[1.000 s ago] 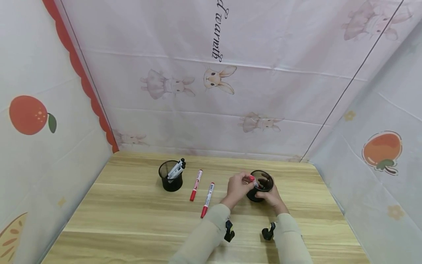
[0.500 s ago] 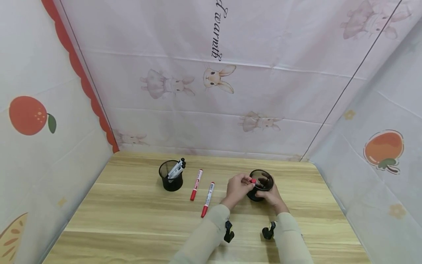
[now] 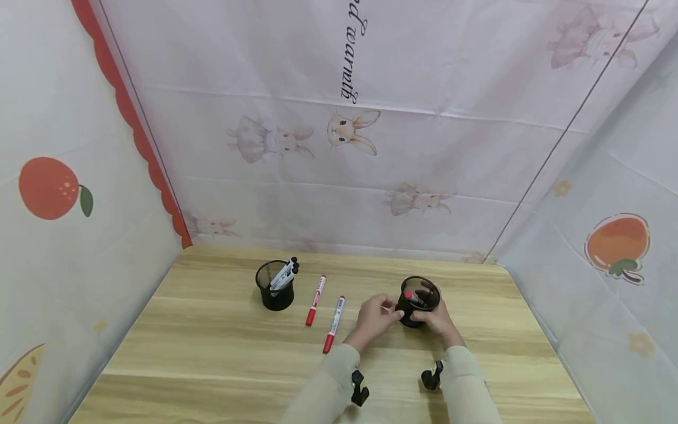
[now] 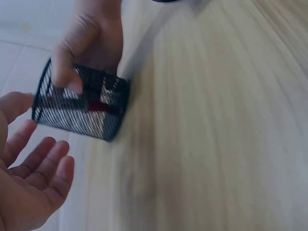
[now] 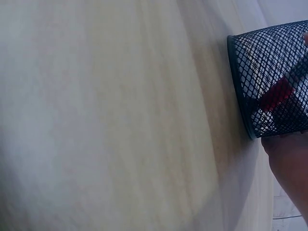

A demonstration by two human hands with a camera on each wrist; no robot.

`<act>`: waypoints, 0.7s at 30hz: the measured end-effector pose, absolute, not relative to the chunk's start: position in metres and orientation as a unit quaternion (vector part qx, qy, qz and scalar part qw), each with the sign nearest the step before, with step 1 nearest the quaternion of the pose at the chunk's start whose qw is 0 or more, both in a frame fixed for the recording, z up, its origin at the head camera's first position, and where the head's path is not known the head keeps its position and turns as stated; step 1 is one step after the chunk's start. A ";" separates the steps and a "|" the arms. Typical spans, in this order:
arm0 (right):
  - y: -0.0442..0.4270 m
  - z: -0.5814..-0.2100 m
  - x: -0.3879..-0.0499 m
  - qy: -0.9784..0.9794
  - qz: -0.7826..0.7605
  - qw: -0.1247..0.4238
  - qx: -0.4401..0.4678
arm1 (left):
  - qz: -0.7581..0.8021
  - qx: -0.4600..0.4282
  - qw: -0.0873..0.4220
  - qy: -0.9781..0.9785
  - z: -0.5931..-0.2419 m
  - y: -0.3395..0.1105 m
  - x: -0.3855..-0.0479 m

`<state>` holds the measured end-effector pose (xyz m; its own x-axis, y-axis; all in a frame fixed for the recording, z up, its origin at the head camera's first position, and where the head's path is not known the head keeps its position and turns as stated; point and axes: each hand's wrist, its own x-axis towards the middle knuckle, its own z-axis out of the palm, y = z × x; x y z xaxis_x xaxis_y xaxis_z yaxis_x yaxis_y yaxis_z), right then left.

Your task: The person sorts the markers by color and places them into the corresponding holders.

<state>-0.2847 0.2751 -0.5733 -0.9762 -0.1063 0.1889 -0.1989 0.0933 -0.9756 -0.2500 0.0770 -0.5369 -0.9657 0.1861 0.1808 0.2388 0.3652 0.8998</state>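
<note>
Cup [image 4: 82, 118] in black mesh appears to stand upright on the bench [image 3: 212, 353], grasped round its side by the fingers of the right hand [image 3: 437, 318], presumably to stop it tipping. One red marker [image 3: 408, 295] rests tilted inside; the fingers of the left hand [image 3: 375, 320] are loose just beside it, holding nothing, contact with the mesh undetermined. Two more red markers [image 3: 334, 324] lie nearby, seemingly within reach.

Pale pink, rabbit-printed cloth [image 3: 450, 147] fills the upper middle; a red scalloped border [image 3: 126, 112] edges the upper left; a yellowish wood-grained tabletop [image 3: 212, 353] spans the bottom.
</note>
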 end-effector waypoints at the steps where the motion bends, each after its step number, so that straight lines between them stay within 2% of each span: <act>1: 0.275 -0.574 -0.285 -0.738 0.666 0.035 0.104 | -0.539 -0.127 0.020 -0.832 -0.539 0.074 -0.249; 16: 0.275 -0.573 -0.286 -0.731 0.677 0.022 0.082 | -0.449 -0.092 0.091 -0.884 -0.550 0.023 -0.260; 21: 0.271 -0.562 -0.278 -0.719 0.690 0.011 0.087 | -0.429 -0.064 0.085 -0.897 -0.554 0.012 -0.259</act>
<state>-0.2780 0.2715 -0.5620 -0.9845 -0.1106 0.1358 -0.1402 0.0333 -0.9896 -0.2593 0.0119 -0.5542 -0.9774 0.0421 0.2070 0.1875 0.6239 0.7587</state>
